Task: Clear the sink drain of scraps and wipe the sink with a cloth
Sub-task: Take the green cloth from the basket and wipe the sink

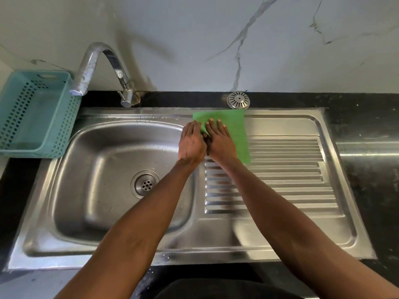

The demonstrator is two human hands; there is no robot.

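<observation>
A green cloth (235,128) lies flat on the far part of the steel drainboard (291,169), just right of the sink basin (103,169). My left hand (191,143) and my right hand (219,139) lie side by side on the cloth's left half, fingers straight and pointing away from me. The drain (146,184) at the basin's floor shows bare holes with no scraps visible. A round metal strainer cover (238,100) sits on the black counter behind the cloth.
A curved chrome tap (101,67) arches over the basin's far left. A teal perforated basket (36,113) stands left of the sink. Black counter (367,126) surrounds the steel unit, and a marble wall rises behind.
</observation>
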